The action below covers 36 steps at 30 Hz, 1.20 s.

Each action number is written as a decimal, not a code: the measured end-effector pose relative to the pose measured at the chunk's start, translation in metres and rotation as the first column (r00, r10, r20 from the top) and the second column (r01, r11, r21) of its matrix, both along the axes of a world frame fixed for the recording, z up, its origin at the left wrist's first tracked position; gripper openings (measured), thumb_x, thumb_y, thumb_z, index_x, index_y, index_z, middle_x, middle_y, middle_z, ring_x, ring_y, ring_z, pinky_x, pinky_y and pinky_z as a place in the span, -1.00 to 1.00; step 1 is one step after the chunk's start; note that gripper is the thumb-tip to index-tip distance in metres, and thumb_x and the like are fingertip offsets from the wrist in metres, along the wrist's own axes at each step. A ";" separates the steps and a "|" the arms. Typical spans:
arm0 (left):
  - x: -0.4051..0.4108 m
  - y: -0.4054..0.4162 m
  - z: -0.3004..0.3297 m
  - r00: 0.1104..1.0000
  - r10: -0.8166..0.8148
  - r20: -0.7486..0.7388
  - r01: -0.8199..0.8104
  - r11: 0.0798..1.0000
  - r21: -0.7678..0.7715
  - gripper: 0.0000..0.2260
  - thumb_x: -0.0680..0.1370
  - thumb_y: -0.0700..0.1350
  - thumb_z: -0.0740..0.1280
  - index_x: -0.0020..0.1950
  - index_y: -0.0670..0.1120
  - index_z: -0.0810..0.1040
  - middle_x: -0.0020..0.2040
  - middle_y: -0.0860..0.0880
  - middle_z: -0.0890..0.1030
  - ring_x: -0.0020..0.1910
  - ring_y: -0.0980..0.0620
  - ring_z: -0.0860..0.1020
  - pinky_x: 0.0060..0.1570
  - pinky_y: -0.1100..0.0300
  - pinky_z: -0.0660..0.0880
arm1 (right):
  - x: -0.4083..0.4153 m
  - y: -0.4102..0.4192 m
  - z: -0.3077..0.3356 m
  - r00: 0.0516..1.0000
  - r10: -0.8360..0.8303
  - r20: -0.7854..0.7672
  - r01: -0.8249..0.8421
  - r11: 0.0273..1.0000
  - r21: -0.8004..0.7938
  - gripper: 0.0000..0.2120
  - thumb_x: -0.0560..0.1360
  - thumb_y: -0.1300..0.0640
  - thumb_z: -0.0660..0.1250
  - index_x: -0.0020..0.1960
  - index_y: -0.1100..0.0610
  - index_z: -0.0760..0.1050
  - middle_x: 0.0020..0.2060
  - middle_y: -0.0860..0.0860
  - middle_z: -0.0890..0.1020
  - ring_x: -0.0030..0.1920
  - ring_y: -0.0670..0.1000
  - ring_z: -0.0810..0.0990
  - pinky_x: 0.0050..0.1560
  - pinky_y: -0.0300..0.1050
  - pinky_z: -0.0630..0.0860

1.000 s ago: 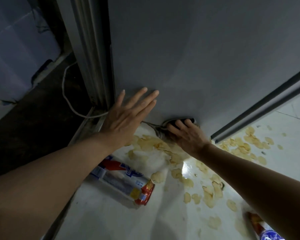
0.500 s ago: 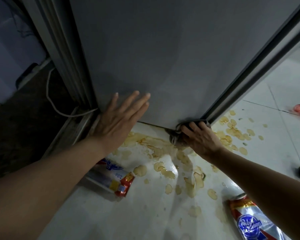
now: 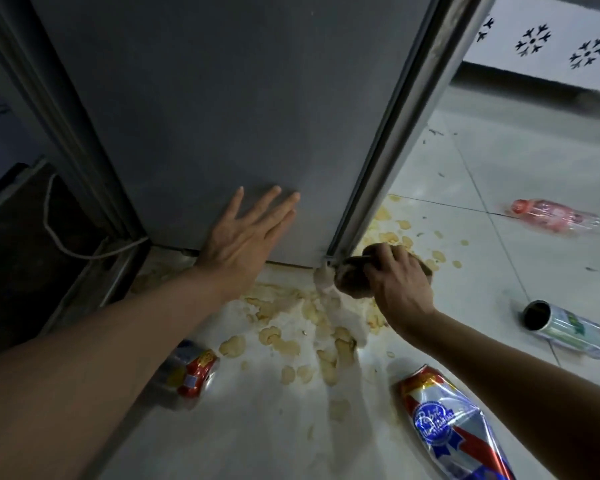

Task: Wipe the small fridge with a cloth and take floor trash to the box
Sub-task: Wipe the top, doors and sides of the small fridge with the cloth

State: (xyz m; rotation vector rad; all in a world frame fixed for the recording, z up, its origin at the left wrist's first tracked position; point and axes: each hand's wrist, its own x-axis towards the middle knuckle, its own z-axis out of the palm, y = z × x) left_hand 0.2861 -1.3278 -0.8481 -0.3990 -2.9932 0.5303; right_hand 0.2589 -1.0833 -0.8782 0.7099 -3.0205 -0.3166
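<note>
Pressing our left hand [image 3: 243, 247] flat against the grey metal side panel of the small fridge [image 3: 222, 109], we keep its fingers [image 3: 274, 209] straight and spread, grasping nothing. Our right hand [image 3: 395, 285] sits at the fridge's lower front corner, its fingers curled tight around a bunched brown cloth [image 3: 352, 277], which touches the bottom end of the pale door-edge strip [image 3: 399, 123]. A lighter tail of the cloth hangs down onto the white tiled floor [image 3: 499, 168].

Beneath both hands a patchy tan spill [image 3: 305, 323] spreads over the tiles and runs on past the corner. Floor trash lies around us: a red-and-yellow drink can [image 3: 191, 375] on its side under our left forearm, a crushed blue, white and red beer can [image 3: 454, 431] near our right forearm, a silver-and-green open can [image 3: 565, 327] lying further right, and a clear plastic bottle with a red cap [image 3: 555, 216] well apart beyond it. A white cord [image 3: 70, 244] loops across the dark gap left of the fridge.
</note>
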 end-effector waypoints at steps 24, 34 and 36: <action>-0.017 0.041 0.055 0.948 -0.181 -0.263 0.112 0.959 -0.259 -0.14 0.35 -0.25 0.33 0.50 -0.09 -0.13 0.51 -0.03 -0.22 0.47 -0.07 -0.12 0.34 -0.20 -0.11 | -0.044 -0.036 -0.069 0.847 -0.255 0.466 0.531 0.415 -0.739 -0.10 0.29 0.11 0.52 0.45 0.09 0.07 0.19 0.18 0.43 0.11 0.21 0.49 0.09 0.08 0.48; -0.032 0.029 0.058 0.939 -0.221 -0.264 0.124 0.933 -0.339 -0.24 0.45 -0.24 0.19 0.51 -0.10 -0.20 0.50 0.00 -0.34 0.48 -0.03 -0.14 0.33 -0.24 -0.13 | -0.043 -0.040 -0.039 0.888 -0.319 0.330 0.435 0.357 -0.827 -0.30 0.28 0.11 0.47 0.34 0.15 0.25 0.08 0.14 0.56 0.01 0.17 0.56 0.00 0.11 0.55; -0.032 0.029 0.064 0.951 -0.211 -0.227 0.128 0.934 -0.333 -0.22 0.42 -0.27 0.15 0.50 -0.09 -0.27 0.44 -0.02 -0.49 0.49 -0.03 -0.20 0.33 -0.25 -0.19 | -0.043 -0.040 -0.019 0.911 -0.301 0.282 0.372 0.307 -0.876 -0.35 0.25 0.12 0.46 0.28 0.13 0.31 0.01 0.10 0.58 -0.05 0.13 0.56 -0.04 0.10 0.56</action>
